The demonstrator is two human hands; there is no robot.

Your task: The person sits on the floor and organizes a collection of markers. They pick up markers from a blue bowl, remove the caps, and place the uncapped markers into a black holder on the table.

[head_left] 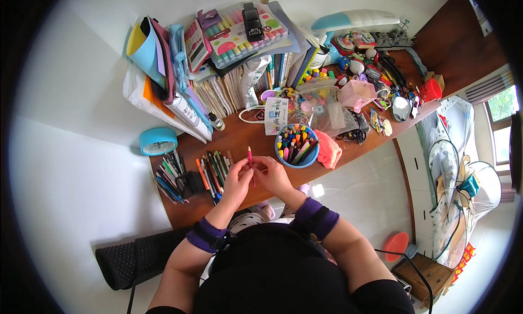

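A pink colored pencil (250, 156) stands point up between my two hands over the front of the desk. My left hand (237, 179) is closed around its lower part. From the other side, the fingers of my right hand (273, 176) meet the same pencil. To the right is a round blue container (297, 164) packed with markers and pens. On the left, several colored pencils and pens (211, 169) lie in a row beside a small black holder (191, 183). More pens (170, 179) are spread out left of that holder.
A coral cloth (328, 150) lies right of the container. Upright books and folders (218, 90) line the wall under a marker case (239, 36). Toys and a pink box (357, 94) crowd the right side. A teal clock (158, 142) stands at left; the wooden desk (245, 134) ends near my waist.
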